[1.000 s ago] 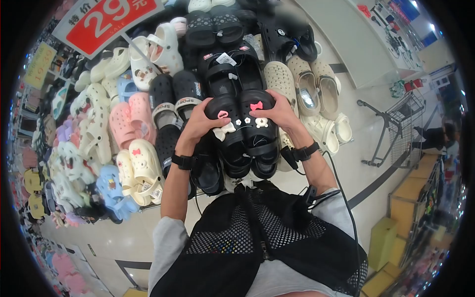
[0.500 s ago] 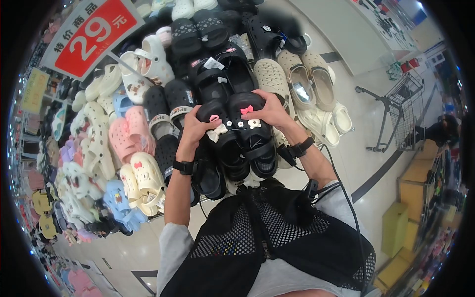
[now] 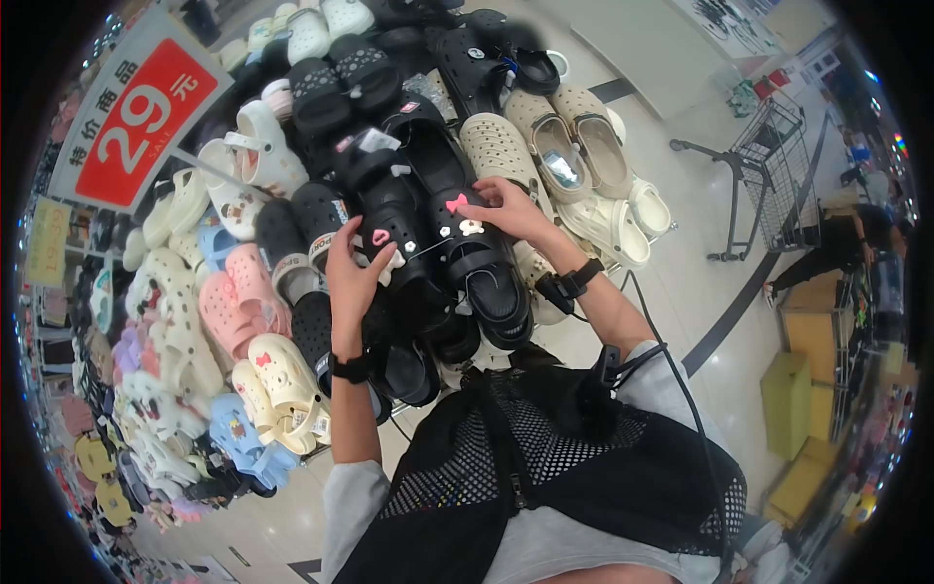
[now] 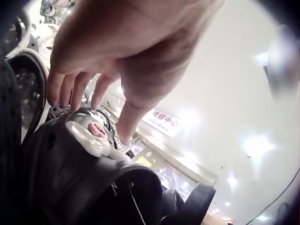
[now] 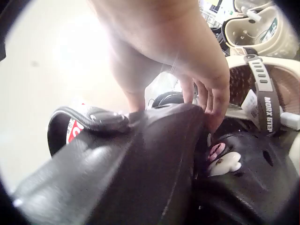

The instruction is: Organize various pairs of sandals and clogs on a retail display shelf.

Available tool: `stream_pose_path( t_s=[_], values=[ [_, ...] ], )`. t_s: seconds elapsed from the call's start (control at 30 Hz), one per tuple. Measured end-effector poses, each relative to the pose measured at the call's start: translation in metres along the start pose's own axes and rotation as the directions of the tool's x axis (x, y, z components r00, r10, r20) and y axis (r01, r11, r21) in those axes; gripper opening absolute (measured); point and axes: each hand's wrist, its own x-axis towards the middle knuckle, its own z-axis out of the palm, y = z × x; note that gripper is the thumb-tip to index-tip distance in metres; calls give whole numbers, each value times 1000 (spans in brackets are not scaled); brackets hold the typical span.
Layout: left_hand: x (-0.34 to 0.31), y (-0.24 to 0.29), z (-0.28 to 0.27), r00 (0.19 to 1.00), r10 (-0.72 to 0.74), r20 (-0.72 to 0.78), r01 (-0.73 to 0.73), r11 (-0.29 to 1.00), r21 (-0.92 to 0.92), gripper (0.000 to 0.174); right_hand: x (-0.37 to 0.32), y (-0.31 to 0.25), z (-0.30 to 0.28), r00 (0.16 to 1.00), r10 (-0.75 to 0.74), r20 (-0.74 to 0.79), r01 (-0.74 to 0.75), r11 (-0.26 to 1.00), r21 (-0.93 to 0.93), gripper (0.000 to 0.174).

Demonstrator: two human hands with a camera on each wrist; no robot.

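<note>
A pair of black clogs (image 3: 477,263) lies over other black footwear, toes pointing away from me. Their charms include a pink bow (image 3: 457,202), a pale bear (image 5: 229,161), small white flowers and, on the left clog, a pink lip-like ring (image 4: 97,130). My right hand (image 3: 508,209) holds the right clog near its toe, thumb by the bow and fingers on the far outer side. My left hand (image 3: 354,277) hovers beside the left clog, fingers and thumb spread apart, holding nothing. In the left wrist view its fingertips show just off the clog's top.
Beige clogs (image 3: 496,151) and white clogs (image 3: 608,234) lie to the right. Pink clogs (image 3: 245,300), cream clogs (image 3: 282,375) and blue clogs (image 3: 248,438) crowd the left. A red price sign (image 3: 146,122) stands at upper left. A shopping cart (image 3: 764,180) stands on the floor at right.
My left hand has let go of the left clog and moved off its side, fingers spreading. My right hand stays at the right clog. The head view has shifted, and the clogs appear further left.
</note>
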Motion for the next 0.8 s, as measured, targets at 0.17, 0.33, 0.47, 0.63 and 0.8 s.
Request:
stream_pose_path(
  t_s=[0.17, 0.33, 0.47, 0.63, 0.8],
  values=[
    [-30, 14, -24, 987, -31, 158, 42, 997, -68, 51, -25, 9, -26, 988, 61, 145, -82, 986, 143, 86],
    [-62, 23, -37, 991, -88, 99, 83, 995, 54, 46, -60, 32, -63, 984, -90, 155, 74, 991, 108, 51],
    [-88, 48, -30, 996, -69, -59, 74, 993, 89, 39, -101, 58, -107, 999, -47, 25, 45, 996, 80, 40],
    [-109, 98, 18, 984, 43, -172, -16, 988, 156, 35, -155, 106, -176, 998, -30, -49, 38, 981, 192, 37],
    [-115, 169, 119, 975, 200, -98, -182, 970, 163, 29, -213, 145, -242, 989, 22, -149, 11, 975, 222, 31]
  ],
)
